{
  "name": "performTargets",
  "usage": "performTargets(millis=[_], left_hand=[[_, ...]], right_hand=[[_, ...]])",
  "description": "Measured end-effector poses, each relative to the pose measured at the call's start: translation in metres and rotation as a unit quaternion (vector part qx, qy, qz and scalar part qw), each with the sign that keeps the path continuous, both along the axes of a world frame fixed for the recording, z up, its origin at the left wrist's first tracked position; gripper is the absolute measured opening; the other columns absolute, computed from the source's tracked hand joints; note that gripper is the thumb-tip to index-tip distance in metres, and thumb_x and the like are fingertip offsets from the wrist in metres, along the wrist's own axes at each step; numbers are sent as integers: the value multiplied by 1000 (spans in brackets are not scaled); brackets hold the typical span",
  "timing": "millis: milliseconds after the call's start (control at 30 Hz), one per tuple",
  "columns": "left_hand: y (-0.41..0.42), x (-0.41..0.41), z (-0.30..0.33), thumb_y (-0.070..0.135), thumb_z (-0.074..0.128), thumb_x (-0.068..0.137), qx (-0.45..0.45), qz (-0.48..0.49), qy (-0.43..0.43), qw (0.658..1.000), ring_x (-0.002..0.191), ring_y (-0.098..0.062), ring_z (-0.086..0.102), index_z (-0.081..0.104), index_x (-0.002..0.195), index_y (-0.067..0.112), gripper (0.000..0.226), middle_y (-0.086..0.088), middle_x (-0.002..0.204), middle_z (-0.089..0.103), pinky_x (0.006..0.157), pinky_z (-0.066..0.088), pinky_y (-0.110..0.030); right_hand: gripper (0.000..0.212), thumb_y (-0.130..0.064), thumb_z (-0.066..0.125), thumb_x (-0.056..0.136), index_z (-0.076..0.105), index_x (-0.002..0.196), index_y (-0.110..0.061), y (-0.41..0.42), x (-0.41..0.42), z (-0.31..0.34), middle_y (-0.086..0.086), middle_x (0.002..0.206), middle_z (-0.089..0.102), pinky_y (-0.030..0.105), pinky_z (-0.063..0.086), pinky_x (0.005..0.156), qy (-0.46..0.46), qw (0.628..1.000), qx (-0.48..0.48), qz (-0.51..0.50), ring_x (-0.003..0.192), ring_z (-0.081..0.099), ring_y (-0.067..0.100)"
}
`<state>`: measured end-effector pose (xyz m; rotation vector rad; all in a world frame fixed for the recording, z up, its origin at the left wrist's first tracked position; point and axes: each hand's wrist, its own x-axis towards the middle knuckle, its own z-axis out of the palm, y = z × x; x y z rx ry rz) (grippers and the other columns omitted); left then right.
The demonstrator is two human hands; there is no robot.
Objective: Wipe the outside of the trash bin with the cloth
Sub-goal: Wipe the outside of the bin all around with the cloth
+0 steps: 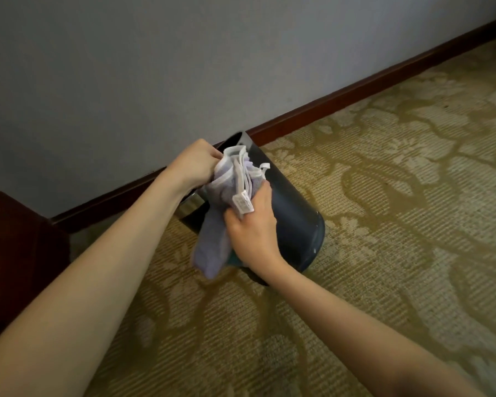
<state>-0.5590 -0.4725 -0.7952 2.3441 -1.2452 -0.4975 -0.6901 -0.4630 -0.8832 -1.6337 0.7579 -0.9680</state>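
A dark round trash bin [294, 213] stands tilted on the carpet close to the wall, its open top toward the skirting board. My left hand [196, 164] grips the bin's rim and the upper end of a pale lilac cloth [221, 213] with white edging and a white label. My right hand [254, 224] is closed on the cloth's middle and presses it against the bin's near side. The cloth's lower end hangs loose toward the floor. The bin's near side is mostly hidden by cloth and hands.
Patterned tan carpet [384, 224] covers the floor. A grey wall [155, 67] with a dark wooden skirting board [355, 87] runs behind the bin. Dark wooden furniture [15, 239] stands at the left. A shiny metal object [191, 204] shows beside the bin.
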Motion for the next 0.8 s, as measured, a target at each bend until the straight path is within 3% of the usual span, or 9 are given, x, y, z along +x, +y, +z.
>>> performTargets(millis=[167, 267, 367, 467, 500, 600, 633, 700, 800], left_hand=[[7, -3, -4, 19, 57, 91, -10, 4, 3, 1000, 59, -5, 60, 69, 61, 23, 32, 3, 56, 64, 54, 45, -21], [11, -5, -2, 23, 54, 94, -6, 15, -1, 1000, 46, -8, 55, 61, 47, 29, 48, 4, 41, 56, 53, 39, -25], [13, -7, 0, 22, 53, 95, -17, 11, 3, 1000, 62, -19, 60, 56, 79, 12, 19, -9, 70, 57, 67, 45, -24], [15, -10, -5, 18, 52, 94, -28, 4, 0, 1000, 51, -14, 53, 59, 54, 23, 41, -4, 48, 49, 49, 43, -20], [14, -12, -7, 18, 52, 94, -34, 15, -3, 999, 48, -10, 48, 52, 46, 27, 49, 3, 44, 44, 49, 28, -14], [12, -13, -11, 20, 52, 95, -53, 40, -23, 997, 46, -7, 42, 30, 48, 23, 52, 11, 47, 39, 44, 30, -15], [12, -14, -11, 20, 53, 95, -67, 36, -27, 997, 44, -6, 43, 55, 62, 10, 34, 10, 43, 39, 42, 31, -14], [13, -14, -13, 19, 53, 94, -78, 30, -37, 996, 41, 0, 47, 48, 42, 25, 52, 11, 38, 40, 38, 32, -10], [12, -15, -17, 13, 54, 90, -80, 22, -63, 995, 46, 0, 45, 54, 52, 17, 38, 10, 48, 46, 41, 33, -12]], right_hand=[[48, -22, 57, 79, 40, 124, -25, 6, -38, -48, -5, 113, 43, 40, 46, 81, 64, 998, -17, -7, 93, 47, 7], [49, -11, 62, 79, 43, 121, -26, 6, -74, -84, -6, 114, 49, 43, 47, 87, 95, 994, 29, -39, 98, 50, 7], [50, -6, 62, 80, 45, 115, -37, -2, -107, -104, -3, 114, 57, 37, 48, 87, 84, 990, 75, -79, 104, 56, 14], [44, -8, 60, 80, 42, 104, -41, -14, -106, -99, -3, 104, 58, 34, 50, 77, 75, 989, 84, -95, 95, 59, 15], [41, -8, 58, 81, 42, 106, -36, -19, -100, -94, -1, 104, 57, 34, 50, 76, 66, 990, 82, -99, 94, 59, 16], [40, -11, 57, 81, 40, 110, -34, -32, -77, -69, -1, 103, 57, 30, 48, 72, 32, 990, 79, -114, 93, 58, 15], [41, -12, 57, 82, 40, 112, -35, -36, -70, -57, -2, 104, 57, 29, 49, 72, 18, 991, 74, -114, 94, 58, 14], [41, -13, 56, 82, 41, 114, -33, -44, -52, -29, -4, 106, 58, 33, 51, 77, -20, 994, 56, -94, 96, 59, 10], [40, -12, 55, 79, 41, 113, -27, -49, -27, 7, 0, 107, 56, 38, 51, 79, -48, 998, 22, -42, 96, 59, 11]])
